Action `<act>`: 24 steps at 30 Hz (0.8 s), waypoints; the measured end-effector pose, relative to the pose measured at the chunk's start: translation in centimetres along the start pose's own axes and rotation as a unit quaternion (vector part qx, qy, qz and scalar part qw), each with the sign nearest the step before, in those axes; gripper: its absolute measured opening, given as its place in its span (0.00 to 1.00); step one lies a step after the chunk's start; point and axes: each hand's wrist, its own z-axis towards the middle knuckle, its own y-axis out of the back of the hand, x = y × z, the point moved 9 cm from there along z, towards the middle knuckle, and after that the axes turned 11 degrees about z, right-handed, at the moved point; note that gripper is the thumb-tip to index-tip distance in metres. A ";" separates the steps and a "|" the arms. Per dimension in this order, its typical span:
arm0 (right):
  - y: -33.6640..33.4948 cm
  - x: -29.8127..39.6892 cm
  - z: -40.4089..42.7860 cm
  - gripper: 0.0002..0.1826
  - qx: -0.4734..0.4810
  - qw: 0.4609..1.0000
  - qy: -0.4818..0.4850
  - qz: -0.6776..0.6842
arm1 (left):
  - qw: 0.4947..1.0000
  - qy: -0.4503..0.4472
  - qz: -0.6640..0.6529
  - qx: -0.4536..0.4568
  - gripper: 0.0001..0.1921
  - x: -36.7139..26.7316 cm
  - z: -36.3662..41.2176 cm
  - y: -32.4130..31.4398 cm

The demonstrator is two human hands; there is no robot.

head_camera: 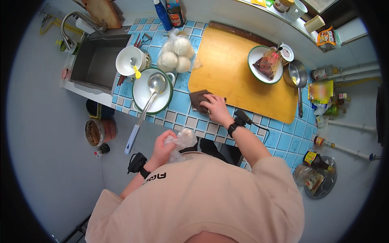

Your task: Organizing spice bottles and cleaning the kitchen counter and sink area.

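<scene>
My left hand (164,147) grips the gathered neck of a clear plastic bag (187,138) with something whitish in it, held before the counter's front edge. My right hand (215,108) rests with spread fingers on a crumpled dark brown cloth (199,99) at the front left corner of a yellow cutting board (240,79). To the left of the cloth, a steel ladle (157,82) with a pale blue handle lies across a green-rimmed white enamel basin (141,96). Behind the basin sits a plastic bag of round white buns or similar food (176,54).
A sink (101,59) lies at the left beside stacked white bowls (129,60). On the board's right stands a green-rimmed bowl (252,62) holding a bag of dark red food, next to a small steel pan (297,73). A black device (242,116) with a cable lies near my right wrist.
</scene>
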 end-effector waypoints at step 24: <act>-1.1 -2.9 -11.0 0.40 -0.209 0.861 -0.438 -0.148 | 0.995 0.075 -0.068 -0.019 0.09 5.6 -10.8 2.5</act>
